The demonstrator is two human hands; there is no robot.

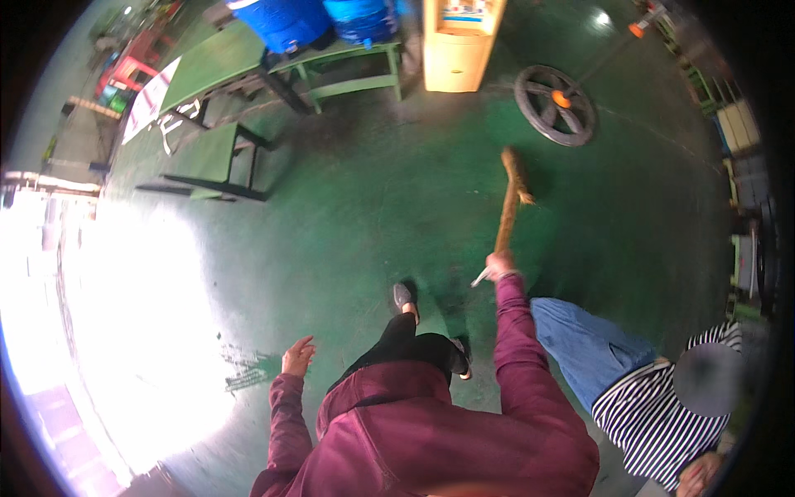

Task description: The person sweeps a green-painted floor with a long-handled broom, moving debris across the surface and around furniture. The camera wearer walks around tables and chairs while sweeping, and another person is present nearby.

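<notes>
My right hand [500, 264] is held out ahead of me, closed round the lower end of a brown wooden branch [508, 214]. The branch points away from me and has a short forked stub near its far end. A thin whitish piece [479, 277] sticks out at the left of the same hand; I cannot make out what it is. My left hand [298, 358] hangs at my left side, holding nothing, its fingers apart and slightly bent.
A spoked wheel [555, 106] with an orange hub lies ahead on the right. Far left are a green bench [203, 157] and table [217, 66]; blue coolers [286, 25] and a yellow cabinet [454, 62] stand ahead. A person in stripes [650, 414] is close on my right.
</notes>
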